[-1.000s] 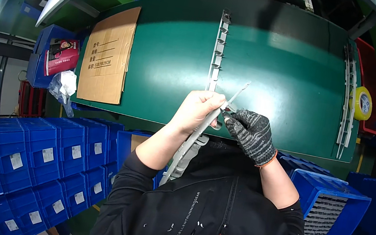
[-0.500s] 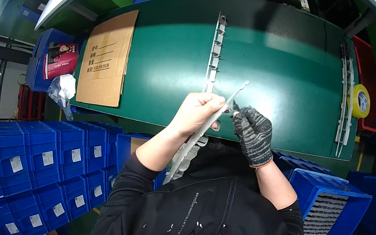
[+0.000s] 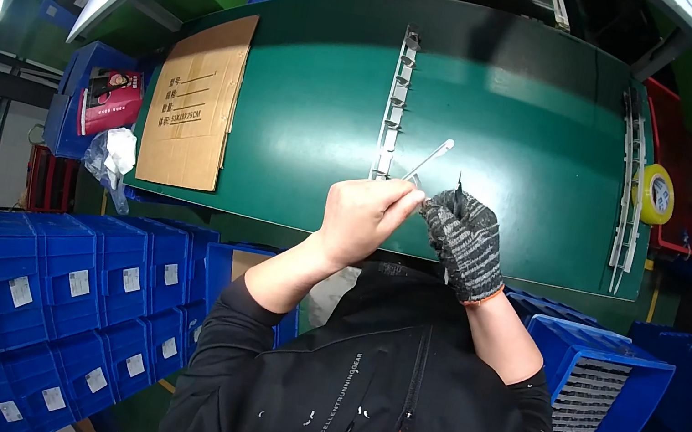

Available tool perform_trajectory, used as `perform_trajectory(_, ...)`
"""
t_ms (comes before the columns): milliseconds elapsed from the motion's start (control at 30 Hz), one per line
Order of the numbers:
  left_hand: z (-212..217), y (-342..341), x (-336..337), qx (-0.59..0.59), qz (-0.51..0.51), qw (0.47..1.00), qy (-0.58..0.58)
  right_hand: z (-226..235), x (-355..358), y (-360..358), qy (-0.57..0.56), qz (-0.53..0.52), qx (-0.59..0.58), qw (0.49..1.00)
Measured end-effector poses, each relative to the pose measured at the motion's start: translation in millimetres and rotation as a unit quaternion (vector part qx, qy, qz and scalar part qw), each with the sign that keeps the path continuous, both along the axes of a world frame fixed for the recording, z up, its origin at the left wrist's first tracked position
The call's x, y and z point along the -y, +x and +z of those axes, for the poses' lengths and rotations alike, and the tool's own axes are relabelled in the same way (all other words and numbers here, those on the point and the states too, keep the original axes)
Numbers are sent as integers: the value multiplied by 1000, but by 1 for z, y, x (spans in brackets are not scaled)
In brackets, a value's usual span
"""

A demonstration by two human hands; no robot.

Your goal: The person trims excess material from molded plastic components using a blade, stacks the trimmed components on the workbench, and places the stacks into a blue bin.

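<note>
My bare left hand [image 3: 367, 217] is closed on a slim whitish strip [image 3: 430, 159], whose narrow end sticks out up and to the right over the table. The hand hides the strip's middle; a pale grey piece [image 3: 332, 295] shows below my left wrist, against my jacket. Close beside it, my right hand [image 3: 464, 241] wears a dark grey knit glove and is closed, its thumb side almost touching the left fingertips. From the glove's top juts a thin dark pointed tool [image 3: 460, 184]; the rest of it lies hidden. Beyond my left hand, a long grey slotted strip [image 3: 398, 100] lies lengthwise on the table.
A flattened cardboard sheet [image 3: 195, 101] covers the left of the green table [image 3: 311, 99]. More slotted strips [image 3: 630, 197] lie along the right edge by a yellow tape roll [image 3: 658, 194] and red bin [image 3: 688, 165]. Blue crates [image 3: 49, 275] are stacked left; another crate [image 3: 614, 374] holds grey parts.
My left hand has turned over the held strip, and its lower length is now mostly out of sight. The gloved hand has turned so the dark tip points up, slightly apart from the strip.
</note>
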State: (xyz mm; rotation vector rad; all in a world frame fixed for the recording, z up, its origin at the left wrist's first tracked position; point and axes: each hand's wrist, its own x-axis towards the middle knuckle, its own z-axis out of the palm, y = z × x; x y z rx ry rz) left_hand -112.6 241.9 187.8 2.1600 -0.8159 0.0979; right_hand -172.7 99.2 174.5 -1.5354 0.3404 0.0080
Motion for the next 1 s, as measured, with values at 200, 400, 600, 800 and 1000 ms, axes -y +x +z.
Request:
perform_trajectory(200, 52, 35, -54, -217, 101, 960, -143, -17, 9, -2, 158, -90, 19, 983)
perform_trajectory(400, 148, 47, -183, -97, -17, 788, -607, -50, 16, 4, 291, -96, -37, 951)
perform_trajectory(600, 89, 39, -146, -159, -67, 643, -747, -65, -5, 15, 450, -52, -135, 881)
perform_trajectory(800, 14, 34, -113, -254, -116, 600, -749, -73, 31, 33, 438, -242, -72, 863)
perform_trajectory(1000, -50, 51, -225, -345, 2, 877, -335, -42, 77, 31, 295, -281, 42, 912)
